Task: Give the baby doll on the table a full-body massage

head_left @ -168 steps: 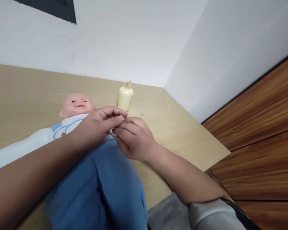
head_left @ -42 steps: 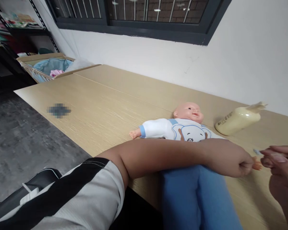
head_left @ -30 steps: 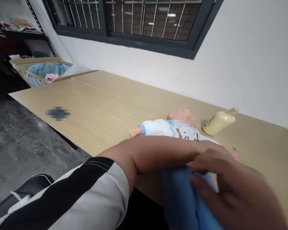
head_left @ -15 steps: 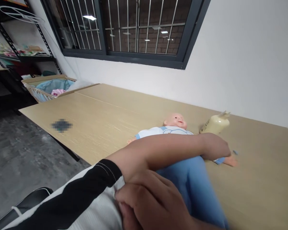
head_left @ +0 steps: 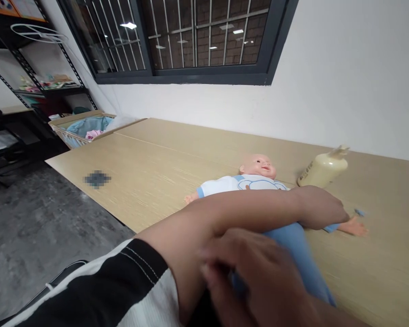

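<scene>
A baby doll [head_left: 259, 167] lies on its back on the table, in a white top with blue trim. My left forearm reaches across its body and hides much of it. Beyond the doll's torso, near its outstretched arm [head_left: 354, 225], my left hand [head_left: 322, 206] is curled closed, its palm side hidden. My right hand [head_left: 259, 272] hovers by my left elbow, below the rolled black sleeve cuff [head_left: 146, 256]. It is blurred, with thumb and forefinger slightly apart and nothing visible between them. Blue cloth [head_left: 303, 254] spreads below my left forearm.
A cream pump bottle [head_left: 323, 169] stands behind my left hand. A small blue piece [head_left: 359, 212] lies on the table [head_left: 177, 150] near the doll's hand. Further left are a blurred-out dark patch [head_left: 97, 179], a cloth-lined crib [head_left: 88, 127] and shelving [head_left: 61, 91].
My right hand has let go of the left sleeve edge and moved slightly right. The sleeve cuff sits further back from the elbow. My left hand stays by the doll as the view shifts.
</scene>
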The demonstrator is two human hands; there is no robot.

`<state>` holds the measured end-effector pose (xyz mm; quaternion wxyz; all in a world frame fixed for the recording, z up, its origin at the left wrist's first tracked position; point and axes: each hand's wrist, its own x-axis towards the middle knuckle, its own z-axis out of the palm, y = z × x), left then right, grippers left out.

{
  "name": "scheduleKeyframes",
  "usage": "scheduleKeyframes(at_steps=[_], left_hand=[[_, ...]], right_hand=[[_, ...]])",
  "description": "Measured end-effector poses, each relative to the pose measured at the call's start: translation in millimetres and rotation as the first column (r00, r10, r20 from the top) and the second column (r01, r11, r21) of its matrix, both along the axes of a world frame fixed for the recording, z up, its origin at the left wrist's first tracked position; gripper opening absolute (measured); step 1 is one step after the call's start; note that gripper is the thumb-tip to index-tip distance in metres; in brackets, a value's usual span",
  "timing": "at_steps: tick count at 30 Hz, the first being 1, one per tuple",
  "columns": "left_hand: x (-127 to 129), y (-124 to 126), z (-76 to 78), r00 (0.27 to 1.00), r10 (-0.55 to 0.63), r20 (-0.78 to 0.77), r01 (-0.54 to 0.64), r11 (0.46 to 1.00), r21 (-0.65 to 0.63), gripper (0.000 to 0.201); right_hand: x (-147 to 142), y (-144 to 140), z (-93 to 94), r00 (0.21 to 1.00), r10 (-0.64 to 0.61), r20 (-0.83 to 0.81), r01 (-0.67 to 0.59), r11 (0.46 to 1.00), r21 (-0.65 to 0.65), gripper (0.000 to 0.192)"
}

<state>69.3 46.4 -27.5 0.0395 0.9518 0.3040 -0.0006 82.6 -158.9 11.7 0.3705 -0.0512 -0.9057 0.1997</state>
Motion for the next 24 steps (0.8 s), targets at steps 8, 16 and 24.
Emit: scheduleKeyframes(at_steps=[8,16,24], left_hand=[[3,9,-10.2,0.998,0.026,0.050,-0.021,0.995,-0.099,0.023],[1,-3,2.9,0.998,0.068,0.011,-0.066,0.994,-0.087,0.024],[-5,-6,5.4,0.997,0.072,0.038,-0.070,0.995,-0.073,0.032]], right_hand=[[-1,30,1.7,0.999,0.008,-0.053,-0.015,0.990,-0.139,0.043],[-2,24,-3.8,0.974,0.226,-0.032,-0.224,0.973,0.061,0.058],[-10,29,-12.6,0.962,0.230,-0.144,-0.239,0.970,-0.047,0.048]])
